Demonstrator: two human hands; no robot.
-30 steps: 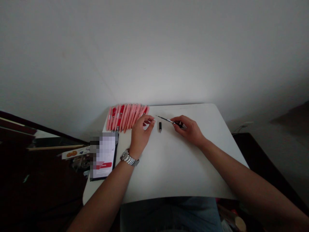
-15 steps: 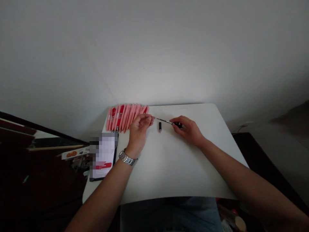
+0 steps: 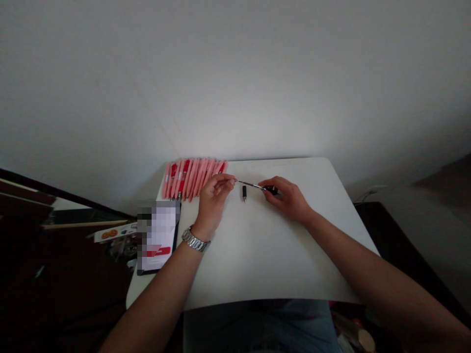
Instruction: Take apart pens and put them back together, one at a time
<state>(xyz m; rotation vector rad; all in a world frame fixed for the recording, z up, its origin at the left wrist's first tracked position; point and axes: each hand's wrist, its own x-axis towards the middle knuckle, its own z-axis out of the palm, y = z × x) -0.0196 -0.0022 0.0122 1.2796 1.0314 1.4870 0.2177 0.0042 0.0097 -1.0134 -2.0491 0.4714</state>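
My right hand (image 3: 289, 198) is closed around a black pen barrel (image 3: 271, 189). A thin pen refill (image 3: 250, 184) sticks out of the barrel toward the left. My left hand (image 3: 216, 196) pinches at the refill's far end with thumb and forefinger. Whether a small part such as a spring sits between those fingertips is too small to tell. Between the hands, a short black pen tip section (image 3: 245, 193) with a metallic point lies on the white table (image 3: 272, 255).
Several pink and red pens (image 3: 191, 179) lie side by side at the table's back left, partly behind my left hand. A phone or tablet (image 3: 160, 238) with a lit, partly blurred screen rests at the left edge. A wall (image 3: 243, 98) rises behind the table.
My left hand has shifted very slightly and its fingertips stay at the refill's end. The right hand and the loose pen tip section look practically unchanged.
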